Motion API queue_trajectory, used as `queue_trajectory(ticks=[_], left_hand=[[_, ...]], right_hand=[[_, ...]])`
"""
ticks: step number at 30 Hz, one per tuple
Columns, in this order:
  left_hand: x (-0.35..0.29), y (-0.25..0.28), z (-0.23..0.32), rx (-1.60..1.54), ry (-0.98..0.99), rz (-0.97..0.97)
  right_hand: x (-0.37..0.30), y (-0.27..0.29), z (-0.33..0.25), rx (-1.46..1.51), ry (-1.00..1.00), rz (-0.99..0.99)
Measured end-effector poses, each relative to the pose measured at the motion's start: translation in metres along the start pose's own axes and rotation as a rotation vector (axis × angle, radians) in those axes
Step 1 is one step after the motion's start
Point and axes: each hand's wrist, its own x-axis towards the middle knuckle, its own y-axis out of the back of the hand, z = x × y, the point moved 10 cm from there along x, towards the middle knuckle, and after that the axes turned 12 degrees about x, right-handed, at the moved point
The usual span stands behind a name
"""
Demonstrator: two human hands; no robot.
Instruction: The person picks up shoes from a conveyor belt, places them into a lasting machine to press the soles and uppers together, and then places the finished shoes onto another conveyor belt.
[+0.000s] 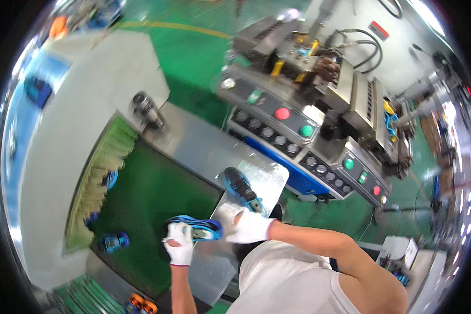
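My left hand (179,244), in a white glove, is closed on a blue shoe (206,226) with its side turned up, over the edge between the green belt and the metal tabletop. My right hand (249,226), also gloved in white, is just to the right of that shoe. Motion smears its fingers, so whether they grip anything is unclear. Beyond the right hand, a dark shoe with blue edging (238,184) lies on the shiny metal tabletop (269,175), with a greyish piece showing in its opening.
Green conveyor belt (152,204) runs from a pale machine housing (94,89) with a bristle curtain (97,178). Another blue shoe (113,242) rides the belt. A press machine with buttons and dials (281,113) stands ahead to the right. Orange shoes (140,303) sit at lower left.
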Motion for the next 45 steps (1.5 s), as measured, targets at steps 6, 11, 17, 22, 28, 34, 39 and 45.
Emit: queue_trajectory(ticks=[6, 11, 17, 22, 28, 34, 39, 45], left_hand=[[0.073, 0.019, 0.277, -0.171, -0.598, 0.063], [0.119, 0.049, 0.469, -0.38, -0.95, -0.006], [0.222, 0.066, 0.502, -0.324, -0.681, 0.24], [0.293, 0.009, 0.504, -0.197, -0.578, 0.187], [0.321, -0.027, 0.529, -0.108, -0.652, 0.182], [0.32, -0.027, 0.518, -0.147, -0.657, 0.148], [0.307, -0.016, 0.495, -0.132, -0.641, 0.15], [0.299, -0.012, 0.476, -0.154, -0.617, 0.154]], right_hand=[[-0.056, 0.105, 0.033, 0.064, 0.081, 0.348], [-0.161, 0.198, 0.141, 0.822, -0.101, 0.516], [-0.264, 0.212, 0.196, 1.911, 0.322, 0.62], [-0.309, 0.256, 0.224, 1.956, 0.48, 0.786], [-0.32, 0.298, 0.233, 1.903, 0.397, 0.956], [-0.306, 0.315, 0.217, 1.929, 0.58, 0.939], [-0.287, 0.304, 0.218, 2.09, 0.653, 0.787], [-0.285, 0.296, 0.244, 1.925, 0.636, 0.913]])
